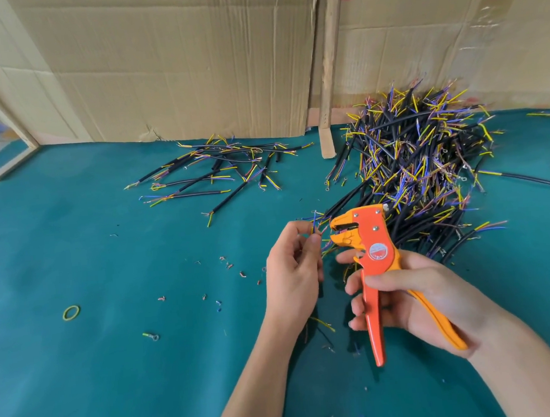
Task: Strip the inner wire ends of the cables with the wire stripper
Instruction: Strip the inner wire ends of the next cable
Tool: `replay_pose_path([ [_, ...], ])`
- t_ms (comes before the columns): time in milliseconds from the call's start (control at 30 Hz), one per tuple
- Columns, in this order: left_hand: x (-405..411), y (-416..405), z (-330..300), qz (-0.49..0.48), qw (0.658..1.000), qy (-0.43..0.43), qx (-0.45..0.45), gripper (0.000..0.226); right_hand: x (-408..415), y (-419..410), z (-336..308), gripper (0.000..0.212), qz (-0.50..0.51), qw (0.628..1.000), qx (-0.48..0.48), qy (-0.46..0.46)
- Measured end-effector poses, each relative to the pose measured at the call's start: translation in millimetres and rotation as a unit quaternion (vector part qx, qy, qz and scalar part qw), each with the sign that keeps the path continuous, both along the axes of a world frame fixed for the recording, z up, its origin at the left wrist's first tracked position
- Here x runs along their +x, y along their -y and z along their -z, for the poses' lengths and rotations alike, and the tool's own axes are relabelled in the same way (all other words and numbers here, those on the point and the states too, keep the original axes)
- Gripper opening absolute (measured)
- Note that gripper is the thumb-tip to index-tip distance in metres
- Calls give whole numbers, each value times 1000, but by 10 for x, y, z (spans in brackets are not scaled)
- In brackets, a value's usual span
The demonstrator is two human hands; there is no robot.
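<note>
Orange wire stripper (369,253): held above the table (82,371), head up and pointing left, jaws slightly parted. Right hand (419,299) is clamped round both handles. Left hand (292,272) pinches the thin coloured inner wires of one cable (316,226) between thumb and fingers; the wire ends lie just beside the stripper's jaws, contact cannot be confirmed. The two hands are near each other, not touching. Large pile of black cables (421,164) behind the stripper, right of centre. Smaller scattered group of cables (218,170) lies to the left rear. Insulation scraps (229,268) and a yellow rubber band (71,313) lie on the green surface. Cardboard sheets (173,61) stand along the back.
</note>
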State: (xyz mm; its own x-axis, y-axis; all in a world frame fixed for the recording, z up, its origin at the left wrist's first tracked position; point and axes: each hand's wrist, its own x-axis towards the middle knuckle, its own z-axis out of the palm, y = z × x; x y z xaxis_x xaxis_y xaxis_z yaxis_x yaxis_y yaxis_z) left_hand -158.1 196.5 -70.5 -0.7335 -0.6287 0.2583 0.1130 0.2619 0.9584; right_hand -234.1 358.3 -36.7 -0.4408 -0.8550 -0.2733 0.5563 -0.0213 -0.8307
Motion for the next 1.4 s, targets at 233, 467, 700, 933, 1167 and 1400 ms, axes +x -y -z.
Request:
replay_pose_path([
  [233,-22,6,34,-11,999,14,-31,15,8,-29,-20,60,-19,998,18,-52],
  [467,-25,-4,36,-16,999,14,-42,16,24,-19,-23,51,-15,998,21,-57],
  [700,-20,-2,36,-18,999,16,-36,14,73,30,-9,43,11,998,25,-51],
  [933,-22,-2,40,-24,999,20,-36,14,67,25,-19,46,6,998,23,-50],
  [1167,-19,-6,30,-24,999,20,-33,13,66,22,-4,44,4,999,10,-32],
  [1400,7,-10,12,-10,1000,11,2,13,89,62,2,44,15,1000,5,-17],
])
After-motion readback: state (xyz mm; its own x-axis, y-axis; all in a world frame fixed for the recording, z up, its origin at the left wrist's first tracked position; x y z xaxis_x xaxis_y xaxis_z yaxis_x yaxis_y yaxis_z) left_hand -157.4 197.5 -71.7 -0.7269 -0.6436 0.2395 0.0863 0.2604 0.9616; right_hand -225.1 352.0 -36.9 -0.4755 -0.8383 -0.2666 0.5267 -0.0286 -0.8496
